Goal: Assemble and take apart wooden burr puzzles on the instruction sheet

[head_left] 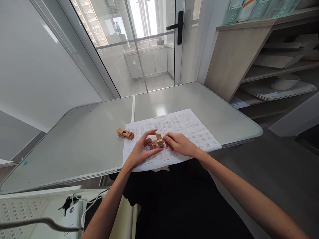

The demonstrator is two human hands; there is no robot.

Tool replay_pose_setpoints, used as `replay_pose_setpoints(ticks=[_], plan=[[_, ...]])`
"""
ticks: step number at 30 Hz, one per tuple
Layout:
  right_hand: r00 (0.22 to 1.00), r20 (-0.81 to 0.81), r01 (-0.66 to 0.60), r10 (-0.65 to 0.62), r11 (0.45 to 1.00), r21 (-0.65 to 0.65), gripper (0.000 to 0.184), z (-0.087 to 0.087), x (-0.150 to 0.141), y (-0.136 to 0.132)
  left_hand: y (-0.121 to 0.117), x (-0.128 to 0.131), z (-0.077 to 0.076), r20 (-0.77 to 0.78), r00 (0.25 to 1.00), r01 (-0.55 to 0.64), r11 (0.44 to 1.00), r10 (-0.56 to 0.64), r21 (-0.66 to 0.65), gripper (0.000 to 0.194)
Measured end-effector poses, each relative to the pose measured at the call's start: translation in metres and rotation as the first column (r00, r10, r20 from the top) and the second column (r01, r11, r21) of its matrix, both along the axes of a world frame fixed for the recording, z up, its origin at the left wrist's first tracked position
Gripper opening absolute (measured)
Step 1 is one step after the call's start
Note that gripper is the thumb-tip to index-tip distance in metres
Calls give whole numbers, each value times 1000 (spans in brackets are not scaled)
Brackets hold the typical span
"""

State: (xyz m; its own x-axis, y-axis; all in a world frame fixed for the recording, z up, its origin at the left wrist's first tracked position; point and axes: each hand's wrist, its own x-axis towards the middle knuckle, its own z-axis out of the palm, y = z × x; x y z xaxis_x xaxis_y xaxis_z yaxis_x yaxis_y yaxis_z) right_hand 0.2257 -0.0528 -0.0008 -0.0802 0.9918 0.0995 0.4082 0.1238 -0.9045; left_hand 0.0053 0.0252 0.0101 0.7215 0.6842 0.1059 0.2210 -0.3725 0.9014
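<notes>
Between my hands is a small wooden interlocking puzzle, made of notched light-wood pieces, with a dark mark on its front. My left hand curls around its left side, thumb below and index finger arched above. From the right, my right hand pinches the puzzle with thumb and fingertips. Under both hands lies a large printed instruction sheet covered with small line drawings. Further left, some loose notched wooden pieces rest together, partly over the sheet's left edge. How the held pieces interlock is too small to tell.
The grey folding table has a seam down its middle. Behind it stands a glass door with a black handle. A wooden shelf holding bottles and trays is on the right. Keys and cables lie on a white surface at lower left.
</notes>
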Motion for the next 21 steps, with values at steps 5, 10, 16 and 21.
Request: replay_pose_setpoints(ticks=[5,10,16,21], plan=[[990,-12,139,-139,990,-8,34,-5,20,4,0,2,-2,17,999,-36,999,36,-7,71],[914,-18,406,-406,914,1,32,-16,49,12,-2,4,2,-18,999,-49,999,50,6,54],[719,136,667,-682,732,139,30,-31,81,28,-2,4,5,-64,997,-49,998,52,34,45],[726,97,668,-680,732,130,35,-37,89,30,-3,4,6,-105,993,-53,997,59,56,43]])
